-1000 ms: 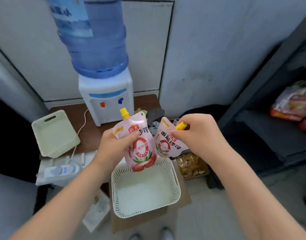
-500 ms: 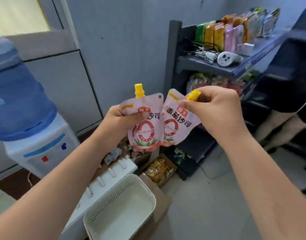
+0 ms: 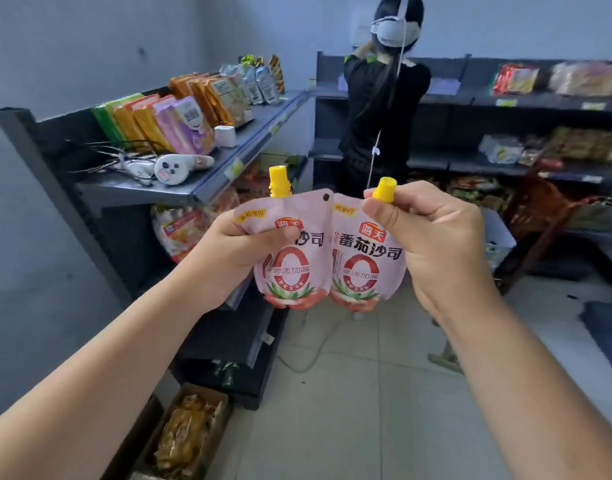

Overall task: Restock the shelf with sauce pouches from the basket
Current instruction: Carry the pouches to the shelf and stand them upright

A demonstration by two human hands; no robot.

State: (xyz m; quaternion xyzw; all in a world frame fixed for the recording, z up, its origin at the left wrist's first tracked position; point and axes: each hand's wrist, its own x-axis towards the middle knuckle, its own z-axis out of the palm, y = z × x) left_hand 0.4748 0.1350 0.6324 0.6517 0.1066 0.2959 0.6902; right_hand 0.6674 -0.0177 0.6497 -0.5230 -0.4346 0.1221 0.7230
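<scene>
The left hand (image 3: 240, 247) is clenched on the upper left part of one tomato sauce pouch (image 3: 290, 251), thumb laid across its front. The right hand (image 3: 439, 244) grips a second tomato sauce pouch (image 3: 365, 261) by the neck, its fingertips (image 3: 375, 211) closed just under the yellow cap (image 3: 385, 189). Both pouches are held up in the air in front of the dark shelf unit (image 3: 207, 178), side by side with their edges touching. Each stands upright, long axis vertical, spout pointing up and the rounded bottom down; the right one's spout leans slightly to the right.

The pouches are pale pink with a red logo, black Chinese lettering, a large red ring and tomatoes printed along the bottom. The left pouch has a yellow ridged spout (image 3: 279, 181) and a small punched hole near its top right corner.

On the top level of the shelf unit, left of the pouches, stand rows of orange, green and purple packets (image 3: 166, 124), with a white handheld device (image 3: 179, 166) and loose wires in front of them. Beyond the pouches a person in black (image 3: 380, 109) stands facing another shelf unit (image 3: 540, 109). On the floor below the near shelf unit sits a cardboard box of yellow snack packs (image 3: 190, 431).
</scene>
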